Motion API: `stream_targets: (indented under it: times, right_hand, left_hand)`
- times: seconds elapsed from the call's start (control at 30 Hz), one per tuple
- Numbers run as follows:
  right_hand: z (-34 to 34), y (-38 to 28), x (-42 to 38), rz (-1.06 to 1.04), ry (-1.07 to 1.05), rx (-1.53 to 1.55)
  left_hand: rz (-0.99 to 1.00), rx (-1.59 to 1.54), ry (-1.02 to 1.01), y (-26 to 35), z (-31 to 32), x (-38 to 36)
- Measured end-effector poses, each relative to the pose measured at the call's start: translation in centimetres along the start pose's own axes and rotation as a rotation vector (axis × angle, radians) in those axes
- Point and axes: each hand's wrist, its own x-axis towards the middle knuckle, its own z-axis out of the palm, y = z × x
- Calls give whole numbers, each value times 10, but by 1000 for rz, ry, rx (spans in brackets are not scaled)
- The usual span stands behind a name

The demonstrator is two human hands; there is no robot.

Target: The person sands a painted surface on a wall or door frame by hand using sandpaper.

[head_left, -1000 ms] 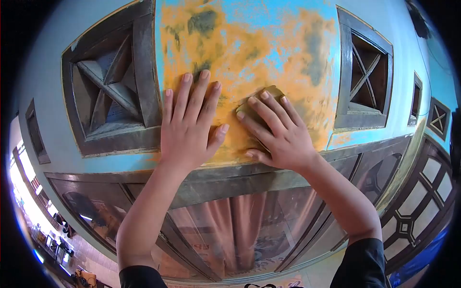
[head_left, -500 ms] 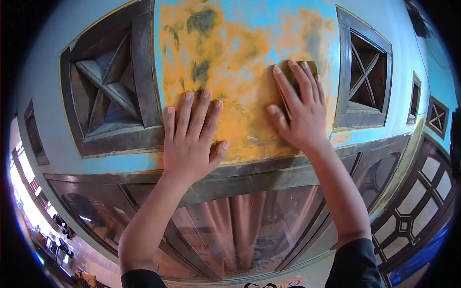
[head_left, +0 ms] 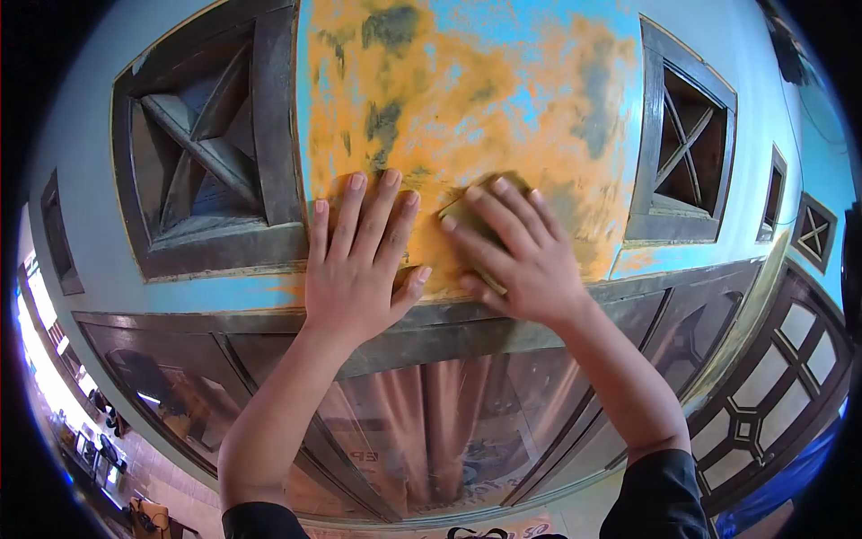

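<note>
In the head view, my left hand [head_left: 355,260] lies flat with spread fingers on the lower part of a wall panel [head_left: 431,117] with patchy orange and blue paint and dark worn spots. My right hand [head_left: 525,256] presses a folded olive-brown piece of sandpaper [head_left: 456,214] against the same panel, a little to the right of the left hand. The fingers lie over the sandpaper and hide much of it. Its left edge shows past the fingertips, slightly blurred by motion.
Dark wooden vents with crossed slats flank the panel, one at the left [head_left: 202,139] and one at the right [head_left: 687,139]. Below runs a wooden beam [head_left: 431,339] above glass panes with a pinkish curtain [head_left: 426,422]. A panelled door [head_left: 772,386] stands at right.
My right hand has slid down and left across the panel with the sandpaper, closer to my left hand. The left hand keeps its place, and the view has shifted slightly.
</note>
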Motion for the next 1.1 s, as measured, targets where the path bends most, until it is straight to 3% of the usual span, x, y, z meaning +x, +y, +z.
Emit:
stream_targets:
  times: [0.17, 0.27, 0.3, 0.4, 0.43, 0.53, 0.7, 0.83, 0.93, 0.97, 1.07, 1.1]
  right_hand:
    - [-11, 50, 25, 385, 359, -77]
    - [-10, 8, 26, 163, 30, -53]
    - [-3, -2, 21, -4, -7, 93]
    - [-14, 21, 23, 46, 9, 37]
    - [-17, 35, 29, 142, 157, -19]
    - [-15, 46, 33, 314, 311, -81]
    - [-7, 15, 2, -38, 15, 19]
    - [-11, 45, 10, 253, 251, -83]
    - [-4, 12, 14, 327, 231, -48]
    - [-2, -6, 11, 249, 75, -45]
    - [14, -27, -17, 20, -49, 60]
    - [10, -21, -19, 96, -7, 35]
  left_hand:
    - [6, 12, 22, 0, 3, -1]
    - [2, 9, 17, 1, 1, 1]
    - [-2, 8, 15, 1, 0, 1]
    - [5, 8, 12, 1, 0, 2]
    - [7, 12, 12, 0, 0, 1]
    - [5, 14, 5, 0, 0, -1]
    - [8, 12, 8, -1, 0, -1]
    - [10, 14, 18, -1, 1, -2]
    - [-1, 7, 22, 0, 1, -2]
    - [-2, 5, 20, 0, 1, -3]
    - [-26, -39, 17, 4, 4, -17]
    - [-24, -35, 13, 4, 6, -24]
